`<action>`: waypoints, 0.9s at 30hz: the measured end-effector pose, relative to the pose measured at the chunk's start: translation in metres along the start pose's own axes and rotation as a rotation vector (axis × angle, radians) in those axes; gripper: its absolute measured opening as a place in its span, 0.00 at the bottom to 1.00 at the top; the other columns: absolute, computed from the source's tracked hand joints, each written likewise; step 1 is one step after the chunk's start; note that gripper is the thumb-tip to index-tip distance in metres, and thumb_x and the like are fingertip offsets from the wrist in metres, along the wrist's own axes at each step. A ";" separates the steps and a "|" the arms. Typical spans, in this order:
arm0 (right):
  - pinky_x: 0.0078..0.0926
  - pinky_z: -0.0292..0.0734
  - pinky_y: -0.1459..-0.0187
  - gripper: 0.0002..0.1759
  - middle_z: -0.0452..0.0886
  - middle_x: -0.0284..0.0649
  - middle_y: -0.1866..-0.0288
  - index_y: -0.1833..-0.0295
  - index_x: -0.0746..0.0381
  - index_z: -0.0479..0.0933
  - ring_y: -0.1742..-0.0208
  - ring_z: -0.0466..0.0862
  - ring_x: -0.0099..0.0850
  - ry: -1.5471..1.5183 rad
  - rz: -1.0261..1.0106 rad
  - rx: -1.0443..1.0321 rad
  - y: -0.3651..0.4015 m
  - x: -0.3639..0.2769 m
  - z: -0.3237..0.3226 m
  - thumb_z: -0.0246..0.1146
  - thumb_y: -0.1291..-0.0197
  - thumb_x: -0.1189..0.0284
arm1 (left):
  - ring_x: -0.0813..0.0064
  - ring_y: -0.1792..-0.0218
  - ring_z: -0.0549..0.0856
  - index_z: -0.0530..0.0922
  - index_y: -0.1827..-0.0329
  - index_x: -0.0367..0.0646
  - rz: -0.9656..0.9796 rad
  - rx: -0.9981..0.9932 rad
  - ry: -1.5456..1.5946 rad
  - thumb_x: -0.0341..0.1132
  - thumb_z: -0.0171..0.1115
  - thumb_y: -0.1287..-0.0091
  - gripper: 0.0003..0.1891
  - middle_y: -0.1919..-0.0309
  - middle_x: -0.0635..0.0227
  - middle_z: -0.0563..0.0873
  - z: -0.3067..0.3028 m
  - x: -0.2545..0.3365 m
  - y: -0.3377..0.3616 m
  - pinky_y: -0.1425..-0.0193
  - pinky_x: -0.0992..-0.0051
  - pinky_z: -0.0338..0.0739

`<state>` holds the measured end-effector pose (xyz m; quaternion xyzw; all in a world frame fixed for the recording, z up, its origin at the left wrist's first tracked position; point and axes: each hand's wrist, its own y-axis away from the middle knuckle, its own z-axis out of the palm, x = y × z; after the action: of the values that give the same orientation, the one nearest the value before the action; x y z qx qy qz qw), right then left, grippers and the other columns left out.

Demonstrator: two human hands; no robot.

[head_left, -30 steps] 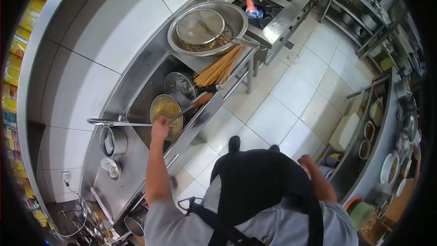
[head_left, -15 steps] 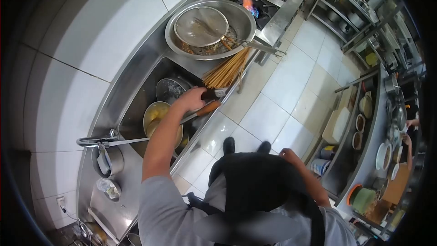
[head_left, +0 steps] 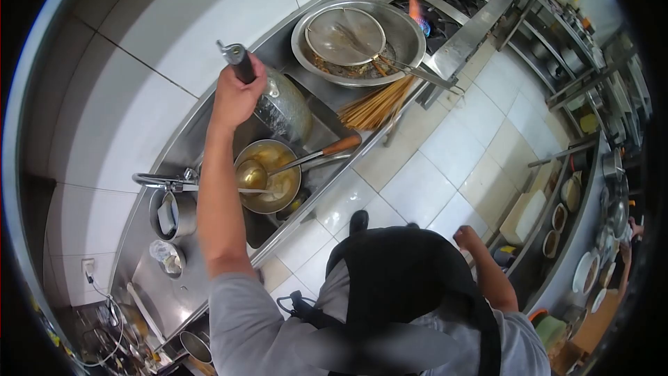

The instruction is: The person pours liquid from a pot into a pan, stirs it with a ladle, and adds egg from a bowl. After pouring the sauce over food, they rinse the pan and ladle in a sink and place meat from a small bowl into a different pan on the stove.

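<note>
My left hand [head_left: 235, 97] is closed around the dark handle of a metal pan [head_left: 284, 108], which is tilted on its side over the sink [head_left: 321, 125]. Its inner side looks wet, with whitish specks. Below it in the sink sits a round bowl [head_left: 296, 191] of yellowish liquid. A ladle [head_left: 252, 175] with a wooden handle rests in this bowl, its handle reaching over the counter edge. My right hand [head_left: 472, 238] hangs out over the floor with its fingers curled, and no object shows in it.
A wide metal basin [head_left: 417, 52] with a strainer [head_left: 346, 36] across it stands beyond the sink, near a lit burner [head_left: 419, 17]. Wooden sticks [head_left: 376, 106] lie beside the basin. A faucet [head_left: 163, 179] reaches over the sink. Another person's hand [head_left: 636, 228] shows at far right.
My left hand has lifted the pan from the sink and swung its handle toward the wall, tipping the pan. The bowl with the ladle is now more exposed. The view has shifted.
</note>
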<state>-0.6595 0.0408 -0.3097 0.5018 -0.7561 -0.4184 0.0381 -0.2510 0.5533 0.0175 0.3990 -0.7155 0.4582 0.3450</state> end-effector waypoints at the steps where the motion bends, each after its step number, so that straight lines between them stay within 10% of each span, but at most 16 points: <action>1: 0.40 0.80 0.60 0.11 0.83 0.57 0.68 0.65 0.70 0.80 0.64 0.86 0.48 -0.007 -0.037 0.140 -0.004 -0.015 -0.008 0.60 0.44 0.71 | 0.83 0.69 0.75 0.74 0.67 0.40 -0.002 -0.064 -0.094 0.24 0.60 0.36 0.04 0.72 0.76 0.78 0.000 0.007 0.000 0.63 0.78 0.72; 11: 0.36 0.80 0.64 0.11 0.84 0.50 0.71 0.63 0.65 0.80 0.72 0.85 0.39 -0.175 -0.295 -0.043 -0.017 -0.183 -0.051 0.61 0.42 0.68 | 0.87 0.69 0.73 0.77 0.60 0.39 -0.152 -0.272 -0.197 0.24 0.60 0.37 0.04 0.72 0.79 0.75 0.039 -0.025 0.052 0.64 0.80 0.70; 12: 0.36 0.80 0.63 0.10 0.84 0.49 0.70 0.64 0.65 0.80 0.71 0.85 0.39 -0.166 -0.273 -0.074 -0.021 -0.183 -0.049 0.61 0.42 0.68 | 0.66 0.71 0.74 0.74 0.59 0.36 -0.188 -0.277 -0.235 0.25 0.63 0.43 0.10 0.72 0.60 0.76 0.037 -0.015 0.054 0.63 0.69 0.71; 16: 0.38 0.80 0.63 0.08 0.85 0.49 0.68 0.65 0.64 0.81 0.67 0.85 0.39 -0.154 -0.397 -0.148 -0.051 -0.121 -0.022 0.64 0.45 0.70 | 0.83 0.67 0.74 0.76 0.59 0.40 -0.164 -0.262 -0.233 0.23 0.61 0.40 0.08 0.70 0.74 0.75 0.035 -0.014 0.059 0.61 0.78 0.72; 22: 0.36 0.80 0.63 0.10 0.85 0.47 0.68 0.64 0.65 0.82 0.67 0.85 0.37 -0.170 -0.231 -0.060 -0.049 -0.062 -0.008 0.67 0.47 0.69 | 0.52 0.56 0.82 0.79 0.58 0.42 0.049 -0.636 -0.547 0.24 0.67 0.51 0.15 0.61 0.59 0.82 0.034 -0.026 0.052 0.54 0.60 0.77; 27: 0.34 0.81 0.60 0.11 0.86 0.46 0.67 0.63 0.65 0.82 0.64 0.86 0.35 -0.173 -0.080 -0.101 -0.038 -0.059 -0.008 0.67 0.49 0.69 | 0.54 0.54 0.82 0.80 0.60 0.43 -0.026 -0.655 -0.602 0.24 0.67 0.52 0.14 0.62 0.61 0.82 0.030 -0.074 0.054 0.50 0.60 0.77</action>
<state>-0.5989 0.0776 -0.3083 0.4909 -0.7140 -0.4989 -0.0187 -0.2703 0.5588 -0.0766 0.3934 -0.8863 0.0663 0.2350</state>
